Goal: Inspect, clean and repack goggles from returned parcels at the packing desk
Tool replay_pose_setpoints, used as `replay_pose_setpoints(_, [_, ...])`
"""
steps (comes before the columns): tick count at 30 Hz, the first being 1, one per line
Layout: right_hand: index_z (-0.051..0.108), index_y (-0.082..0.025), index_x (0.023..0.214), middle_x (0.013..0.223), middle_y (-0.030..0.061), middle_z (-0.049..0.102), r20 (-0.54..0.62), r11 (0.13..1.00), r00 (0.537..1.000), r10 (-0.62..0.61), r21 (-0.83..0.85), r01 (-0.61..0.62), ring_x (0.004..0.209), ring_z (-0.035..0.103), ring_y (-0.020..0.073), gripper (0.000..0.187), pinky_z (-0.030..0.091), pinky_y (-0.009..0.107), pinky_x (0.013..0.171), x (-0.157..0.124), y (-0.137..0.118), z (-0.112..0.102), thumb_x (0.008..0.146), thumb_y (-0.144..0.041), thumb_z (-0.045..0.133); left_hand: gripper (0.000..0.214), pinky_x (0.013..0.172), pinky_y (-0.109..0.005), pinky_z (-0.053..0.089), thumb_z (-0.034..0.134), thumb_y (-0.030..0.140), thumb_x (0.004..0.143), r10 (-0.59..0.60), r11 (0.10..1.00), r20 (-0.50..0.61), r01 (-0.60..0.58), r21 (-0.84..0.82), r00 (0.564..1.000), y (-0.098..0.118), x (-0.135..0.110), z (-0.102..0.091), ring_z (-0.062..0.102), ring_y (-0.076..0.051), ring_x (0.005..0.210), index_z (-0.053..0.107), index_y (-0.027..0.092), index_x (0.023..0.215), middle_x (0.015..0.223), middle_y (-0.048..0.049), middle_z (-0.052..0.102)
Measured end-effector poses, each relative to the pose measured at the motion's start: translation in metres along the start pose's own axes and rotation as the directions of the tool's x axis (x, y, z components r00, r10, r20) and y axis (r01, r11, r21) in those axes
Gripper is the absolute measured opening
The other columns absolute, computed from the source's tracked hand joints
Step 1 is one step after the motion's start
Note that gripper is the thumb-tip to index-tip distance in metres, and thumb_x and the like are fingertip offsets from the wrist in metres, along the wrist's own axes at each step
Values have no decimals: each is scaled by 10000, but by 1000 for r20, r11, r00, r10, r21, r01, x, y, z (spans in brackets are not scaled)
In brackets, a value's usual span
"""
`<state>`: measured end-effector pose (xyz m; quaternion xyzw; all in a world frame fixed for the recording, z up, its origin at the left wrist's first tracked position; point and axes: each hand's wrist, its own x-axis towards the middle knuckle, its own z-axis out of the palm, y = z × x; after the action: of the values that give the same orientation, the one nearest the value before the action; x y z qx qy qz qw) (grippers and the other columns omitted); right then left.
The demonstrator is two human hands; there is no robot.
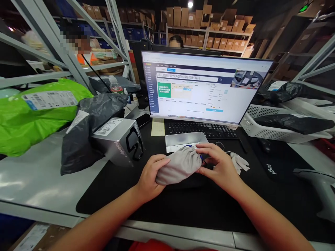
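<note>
A light grey drawstring pouch (179, 166) with a blue cord is held above the black desk mat; its contents are hidden inside. My left hand (153, 176) is closed around the pouch's bottom end. At the gathered mouth on the other end, my right hand (216, 164) pinches the fabric or cord between thumb and fingers. Just behind the pouch lies an open shallow silver-white box (185, 139). To the left stands a grey product box (117, 143) with a black printed emblem and a white label. A crumpled pale cloth glove (239, 162) rests beyond my right hand.
A monitor (199, 90) and keyboard (202, 130) stand at the back. Green (39, 111) and dark grey (91, 129) mailing bags crowd the left. At right are a white basket (285, 127), a mouse (264, 145) and a handheld scanner (319, 188). Other people are behind the desk.
</note>
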<state>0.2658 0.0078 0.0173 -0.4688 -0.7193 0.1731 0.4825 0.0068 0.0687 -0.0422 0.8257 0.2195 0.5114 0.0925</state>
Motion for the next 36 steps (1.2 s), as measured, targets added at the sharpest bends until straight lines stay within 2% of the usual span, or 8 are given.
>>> replay_pose_setpoints(5, [705,-252,888,1128,72,712,-173,974,968,-180,-172,150,979,718,214,170,631,353,814,-2,-10,-2,838,-91,685,652,927,-434,546,795,248,725,-35,999,142,39,-26,989,8,4,-5,658,-294,1085,525,249,1319,1194,-145,646])
replay_pose_setpoints(10, [648,-254,814,1048,52,719,-249,928,917,-313,-286,239,919,729,203,227,631,344,802,-6,-25,-1,840,-30,620,1058,1114,-565,420,850,722,550,5,999,225,6,-48,974,40,36,-24,532,-410,1297,469,271,1427,1424,-200,520])
replay_pose_setpoints(15, [649,-260,874,1094,61,691,-285,905,885,-367,-331,269,950,723,207,277,636,352,811,-13,-35,0,821,8,600,390,1123,-464,441,630,394,937,202,972,432,-235,25,879,81,88,-30,515,-316,1346,621,276,1309,1489,-141,505])
replay_pose_setpoints(19, [647,-266,877,1089,72,682,-301,875,853,-426,-379,303,912,727,216,273,648,357,753,-19,-41,0,833,-5,582,197,1090,-442,482,597,257,940,108,991,523,-135,14,846,91,101,-23,560,-298,1297,714,242,1097,1443,-121,561])
replay_pose_setpoints(24, [623,-229,849,1109,100,688,-217,819,838,-500,-433,377,927,725,211,245,639,334,746,-20,-33,-7,820,7,569,133,1082,-436,493,652,337,925,73,997,503,-73,-20,861,79,95,-26,609,-301,1234,725,226,940,1342,-120,635])
replay_pose_setpoints(30, [658,-210,981,1028,116,747,-4,643,801,-599,-598,478,899,730,213,168,610,303,709,-14,-26,-26,900,-79,590,439,881,-395,598,662,622,848,235,911,445,-356,210,864,59,85,-50,692,-296,1037,665,191,766,1079,-128,716])
replay_pose_setpoints(33, [654,-188,890,952,95,781,76,551,754,-652,-635,541,742,721,171,161,547,258,597,-12,-30,-21,932,-81,541,665,729,-386,620,613,785,762,265,834,313,-380,401,912,56,69,-47,719,-313,933,641,132,881,1065,-197,709])
replay_pose_setpoints(36, [651,-180,825,978,110,788,75,554,746,-662,-622,554,681,703,157,181,492,256,548,-15,-37,-8,920,-71,543,978,826,-466,621,722,818,622,112,862,264,-225,454,958,59,52,-29,699,-385,1045,564,53,1209,1222,-272,659])
